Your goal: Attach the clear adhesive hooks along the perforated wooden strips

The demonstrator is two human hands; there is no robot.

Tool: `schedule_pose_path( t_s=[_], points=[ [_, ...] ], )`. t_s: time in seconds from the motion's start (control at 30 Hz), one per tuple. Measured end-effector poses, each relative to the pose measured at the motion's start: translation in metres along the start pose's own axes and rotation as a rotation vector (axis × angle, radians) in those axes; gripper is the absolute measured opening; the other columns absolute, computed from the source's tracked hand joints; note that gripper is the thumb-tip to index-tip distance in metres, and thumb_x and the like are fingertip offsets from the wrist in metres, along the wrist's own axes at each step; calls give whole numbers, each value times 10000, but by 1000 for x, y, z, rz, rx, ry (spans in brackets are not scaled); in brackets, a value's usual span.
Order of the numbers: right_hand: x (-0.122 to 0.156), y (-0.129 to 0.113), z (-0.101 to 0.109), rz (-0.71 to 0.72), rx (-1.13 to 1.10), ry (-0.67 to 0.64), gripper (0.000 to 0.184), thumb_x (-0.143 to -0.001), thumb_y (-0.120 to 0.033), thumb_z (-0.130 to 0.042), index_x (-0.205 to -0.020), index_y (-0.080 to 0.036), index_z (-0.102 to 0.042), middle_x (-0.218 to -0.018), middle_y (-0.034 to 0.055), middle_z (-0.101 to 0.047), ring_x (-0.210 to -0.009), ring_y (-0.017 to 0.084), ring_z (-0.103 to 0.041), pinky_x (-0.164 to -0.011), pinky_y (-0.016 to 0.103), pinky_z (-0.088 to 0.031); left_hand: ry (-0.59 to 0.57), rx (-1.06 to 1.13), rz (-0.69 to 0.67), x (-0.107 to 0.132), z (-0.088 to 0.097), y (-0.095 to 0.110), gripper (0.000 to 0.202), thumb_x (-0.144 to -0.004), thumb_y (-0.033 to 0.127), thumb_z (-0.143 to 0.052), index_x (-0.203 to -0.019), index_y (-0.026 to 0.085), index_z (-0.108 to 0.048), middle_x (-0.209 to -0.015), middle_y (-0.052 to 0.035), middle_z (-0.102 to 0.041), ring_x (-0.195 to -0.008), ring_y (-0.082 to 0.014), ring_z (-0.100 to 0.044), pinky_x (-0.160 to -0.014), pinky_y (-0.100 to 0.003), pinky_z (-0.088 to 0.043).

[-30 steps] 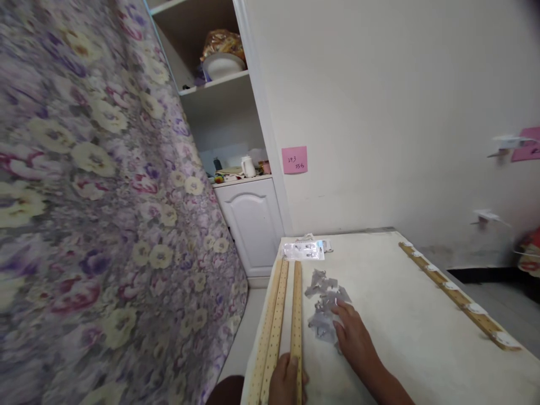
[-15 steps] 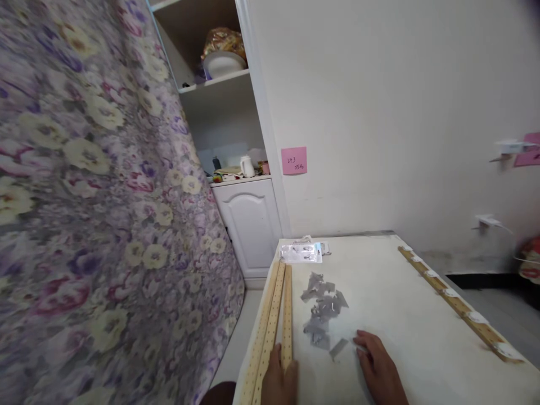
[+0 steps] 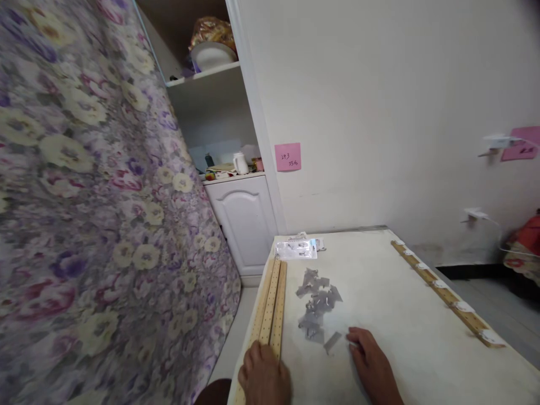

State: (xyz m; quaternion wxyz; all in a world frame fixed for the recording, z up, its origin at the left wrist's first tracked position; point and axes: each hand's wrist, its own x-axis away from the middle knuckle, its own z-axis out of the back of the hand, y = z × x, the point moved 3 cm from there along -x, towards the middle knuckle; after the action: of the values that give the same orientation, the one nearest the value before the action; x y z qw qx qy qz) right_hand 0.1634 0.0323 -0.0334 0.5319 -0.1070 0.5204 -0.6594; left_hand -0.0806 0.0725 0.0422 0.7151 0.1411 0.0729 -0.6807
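Long pale wooden strips (image 3: 265, 315) with rows of small holes lie side by side along the table's left edge. My left hand (image 3: 265, 374) is closed over their near part, its fingers curled across them. My right hand (image 3: 373, 363) rests on the white table (image 3: 371, 281), holding nothing, with thumb and forefinger slightly apart. Just left of its fingertips is a single small grey packet (image 3: 333, 342). Several more grey packets (image 3: 319, 306), with what look like small metal pieces, lie in a loose heap between the hands and farther back.
A clear plastic package (image 3: 296, 249) lies at the table's far left corner. Along the right edge runs a wooden strip with white round pieces (image 3: 447, 295). A floral curtain (image 3: 126, 225) hangs at left, beside a white cabinet (image 3: 242, 219). The wall (image 3: 358, 112) stands behind the table.
My left hand has come over the strips from the right one, and that strip now lies against the others, its gap closed. My right hand stays by the single packet. The view has shifted slightly.
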Motion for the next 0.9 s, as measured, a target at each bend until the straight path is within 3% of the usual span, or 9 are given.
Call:
schedule_pose_path(
  t_s=[0.13, 0.27, 0.47, 0.63, 0.7, 0.77, 0.9],
  points=[
    [1, -1, 1, 13, 1, 2, 212, -834, -322, -449, -928, -225, -612, -1068, 78, -638, -997, 211, -615, -853, 345, -527, 54, -20, 31, -1, -8, -5, 254, -774, 180, -448, -978, 109, -582, -1320, -185, -473, -1238, -329, -387, -971, -452, -292],
    [0, -4, 2, 14, 9, 9, 192, -824, -299, -458, -909, -225, -613, -1063, 73, -639, -1003, 208, -612, -863, 342, -521, 87, -13, -7, -2, -14, -9, 252, -801, 208, -437, -994, 110, -567, -1294, -190, -491, -1200, -299, -446, -976, -415, -314],
    [-2, -11, 7, 22, 15, -1, 196, -814, -236, -438, -926, -216, -598, -1040, 68, -631, -990, 195, -607, -864, 333, -508, 80, -18, -20, -4, -13, -14, 397, -829, 268, -445, -1192, 116, -495, -1266, -183, -500, -1177, -304, -466, -942, -443, -357],
    [-1, -16, 7, 26, 42, -31, 222, -789, -206, -451, -959, -211, -593, -887, 40, -630, -764, 166, -621, -703, 294, -530, 139, 127, -104, 5, -20, -4, 452, -840, 294, -449, -1251, 108, -473, -1330, -188, -452, -1290, -343, -338, -1041, -522, -276],
    [-1, -17, 6, 41, 57, -42, 263, -777, -201, -460, -998, -214, -601, -867, 36, -638, -744, 168, -626, -689, 296, -532, 91, 318, -199, 9, -29, 9, 494, -853, 299, -427, -1304, 99, -421, -1353, -180, -436, -1296, -299, -352, -1064, -464, -305],
    [-2, -18, 2, 51, 48, -58, 295, -781, -199, -451, -1029, -220, -609, -892, 38, -656, -796, 177, -644, -729, 308, -536, -37, 523, -256, 9, -39, 27, 523, -846, 259, -413, -1339, 86, -376, -1341, -174, -455, -1277, -258, -397, -1061, -411, -345],
    [-14, -19, -8, -5, -72, -85, 351, -790, -219, -452, -1109, -220, -599, -991, 52, -693, -886, 192, -670, -805, 334, -544, -212, 800, -163, -7, -51, 59, 601, -774, 168, -437, -1360, 75, -343, -1312, -174, -488, -1250, -244, -446, -1031, -379, -390]
  ],
)
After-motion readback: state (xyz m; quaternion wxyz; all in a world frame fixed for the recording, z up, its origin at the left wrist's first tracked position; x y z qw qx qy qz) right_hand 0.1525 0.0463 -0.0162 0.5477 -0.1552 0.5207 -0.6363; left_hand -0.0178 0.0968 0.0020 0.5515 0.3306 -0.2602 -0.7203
